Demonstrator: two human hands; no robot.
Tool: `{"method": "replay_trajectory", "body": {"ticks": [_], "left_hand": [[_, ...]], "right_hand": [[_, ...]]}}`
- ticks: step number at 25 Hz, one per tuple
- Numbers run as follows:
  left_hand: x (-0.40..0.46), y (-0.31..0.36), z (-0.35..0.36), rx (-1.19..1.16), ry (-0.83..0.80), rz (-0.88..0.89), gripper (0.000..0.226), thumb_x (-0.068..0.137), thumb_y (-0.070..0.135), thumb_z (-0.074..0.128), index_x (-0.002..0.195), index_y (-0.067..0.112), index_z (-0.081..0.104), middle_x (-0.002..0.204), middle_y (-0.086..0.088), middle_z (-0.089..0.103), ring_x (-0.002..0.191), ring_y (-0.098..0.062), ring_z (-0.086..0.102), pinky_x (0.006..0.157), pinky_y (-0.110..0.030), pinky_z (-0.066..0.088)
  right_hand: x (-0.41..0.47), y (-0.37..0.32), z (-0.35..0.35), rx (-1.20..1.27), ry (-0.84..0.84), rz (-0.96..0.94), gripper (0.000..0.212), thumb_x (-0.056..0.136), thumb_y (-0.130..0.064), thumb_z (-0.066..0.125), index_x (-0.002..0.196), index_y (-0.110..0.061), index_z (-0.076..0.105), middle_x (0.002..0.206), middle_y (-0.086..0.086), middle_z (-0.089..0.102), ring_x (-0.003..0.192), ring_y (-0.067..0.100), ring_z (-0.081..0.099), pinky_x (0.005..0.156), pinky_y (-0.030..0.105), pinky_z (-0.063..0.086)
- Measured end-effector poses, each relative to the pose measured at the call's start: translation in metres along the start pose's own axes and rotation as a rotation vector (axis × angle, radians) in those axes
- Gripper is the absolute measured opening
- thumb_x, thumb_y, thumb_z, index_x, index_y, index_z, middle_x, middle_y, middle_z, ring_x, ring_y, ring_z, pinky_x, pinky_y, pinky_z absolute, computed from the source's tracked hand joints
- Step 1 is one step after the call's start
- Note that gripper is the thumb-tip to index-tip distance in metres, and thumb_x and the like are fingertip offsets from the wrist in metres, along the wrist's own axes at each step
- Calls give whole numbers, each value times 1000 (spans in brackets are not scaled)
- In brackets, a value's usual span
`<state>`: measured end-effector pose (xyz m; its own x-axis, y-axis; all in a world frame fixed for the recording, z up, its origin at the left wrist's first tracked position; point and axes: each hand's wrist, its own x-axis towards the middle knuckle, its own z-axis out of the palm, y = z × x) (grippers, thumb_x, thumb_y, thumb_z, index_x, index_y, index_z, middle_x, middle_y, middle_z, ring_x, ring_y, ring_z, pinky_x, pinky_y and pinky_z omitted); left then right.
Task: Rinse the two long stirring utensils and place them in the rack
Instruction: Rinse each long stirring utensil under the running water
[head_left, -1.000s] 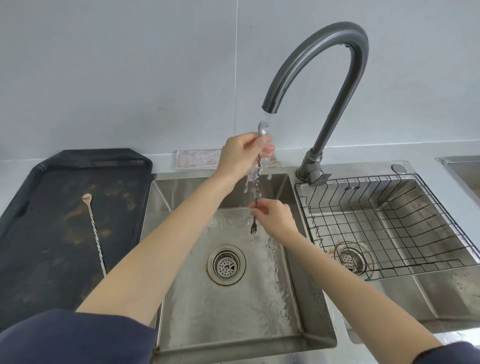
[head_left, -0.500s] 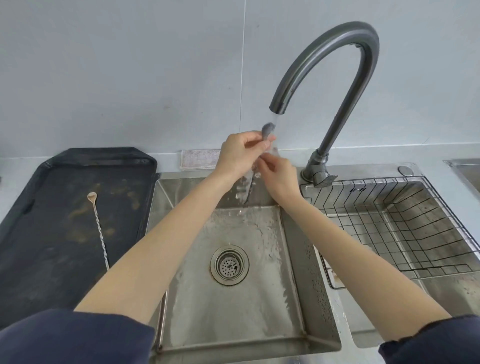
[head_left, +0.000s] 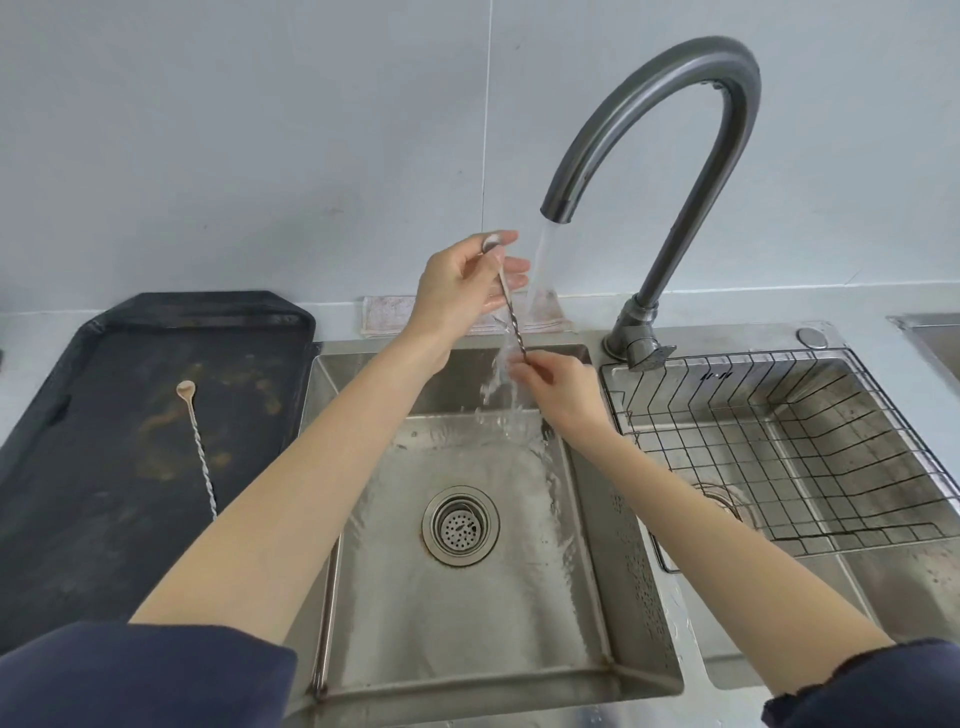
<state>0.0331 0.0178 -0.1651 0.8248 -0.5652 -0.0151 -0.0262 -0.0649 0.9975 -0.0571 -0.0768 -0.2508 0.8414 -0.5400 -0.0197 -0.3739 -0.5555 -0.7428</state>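
A long twisted metal stirring spoon (head_left: 511, 321) hangs nearly upright under the running water. My left hand (head_left: 460, 291) pinches its spoon end at the top. My right hand (head_left: 558, 392) closes around its lower shaft, hiding most of the bottom end. A second twisted stirrer (head_left: 200, 444) with a small spoon tip lies on the black tray (head_left: 78, 545) at the left, untouched. The wire rack (head_left: 779, 452) sits in the right basin with nothing in it.
A grey gooseneck faucet (head_left: 670, 124) pours water into the left steel sink (head_left: 613, 587), which has a round drain strainer (head_left: 460, 525). A folded cloth (head_left: 384, 314) lies behind the sink by the wall. Another basin edge (head_left: 930, 332) shows at the far right.
My right hand slid down from beside my left hand to the stirrer's lower shaft. My left hand shifted slightly left, tilting the stirrer out of the stream's centre.
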Motion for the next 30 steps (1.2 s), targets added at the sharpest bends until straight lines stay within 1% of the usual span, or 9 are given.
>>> {"method": "replay_trajectory", "body": {"ticks": [5, 8, 12, 15, 22, 24, 26, 28, 30], "left_hand": [[5, -4, -24, -155, 140, -61, 20, 97, 17, 40, 106, 17, 58, 84, 5, 64, 72, -1, 67, 70, -15, 56], [9, -21, -42, -217, 252, -131, 17, 96, 14, 43, 102, 15, 59, 82, 4, 56, 76, -8, 63, 67, -15, 57], [10, -68, -60, -184, 379, -282, 20, 94, 11, 48, 109, 8, 60, 87, 1, 54, 75, -8, 56, 60, -12, 57], [5, -107, -70, -146, 426, -386, 14, 93, 5, 49, 103, 11, 55, 80, 2, 50, 69, -7, 55, 52, -11, 56], [-9, -204, -81, 66, 434, -640, 13, 91, -1, 50, 96, 10, 54, 72, -4, 50, 58, -10, 50, 37, -8, 49], [-13, -227, -81, 138, 385, -713, 19, 91, -1, 49, 106, 7, 58, 81, -8, 54, 60, -12, 52, 45, -11, 52], [-18, -244, -80, 273, 321, -771, 25, 91, 0, 48, 115, 1, 58, 96, -8, 54, 60, -11, 58, 63, -23, 53], [-24, -259, -78, 379, 269, -805, 29, 91, 1, 48, 118, 0, 57, 102, -8, 56, 57, -12, 58, 76, -34, 53], [-28, -269, -76, 413, 224, -845, 29, 90, 3, 48, 117, 2, 60, 106, -11, 63, 67, -19, 55, 94, -41, 52]], "right_hand": [[-8, 29, 6, -73, -73, 54, 22, 92, -25, 54, 105, -17, 69, 91, 10, 76, 80, 25, 67, 76, 40, 56], [-13, 45, 11, -166, -115, 66, 25, 93, -29, 53, 109, -17, 68, 96, 9, 74, 85, 24, 64, 71, 33, 50], [-13, 62, 21, -245, -154, 95, 26, 93, -30, 53, 112, -19, 66, 107, 8, 64, 100, 26, 60, 77, 33, 46], [-12, 77, 32, -300, -211, 150, 23, 93, -28, 51, 109, -20, 67, 112, 8, 59, 103, 29, 58, 79, 36, 48], [-14, 113, 62, -434, -374, 177, 25, 93, -23, 52, 113, -13, 64, 117, 10, 51, 113, 28, 50, 86, 40, 48], [-15, 124, 71, -477, -428, 209, 26, 94, -23, 51, 116, -14, 62, 117, 9, 51, 113, 27, 48, 87, 39, 47], [-16, 133, 78, -521, -467, 215, 25, 94, -24, 51, 114, -14, 62, 117, 9, 53, 113, 27, 49, 85, 38, 47], [-17, 142, 85, -549, -492, 220, 23, 93, -24, 52, 110, -12, 63, 116, 11, 54, 112, 29, 50, 84, 37, 47], [-18, 149, 90, -577, -507, 231, 23, 93, -22, 51, 110, -13, 63, 118, 11, 54, 112, 29, 51, 86, 36, 47]]}}
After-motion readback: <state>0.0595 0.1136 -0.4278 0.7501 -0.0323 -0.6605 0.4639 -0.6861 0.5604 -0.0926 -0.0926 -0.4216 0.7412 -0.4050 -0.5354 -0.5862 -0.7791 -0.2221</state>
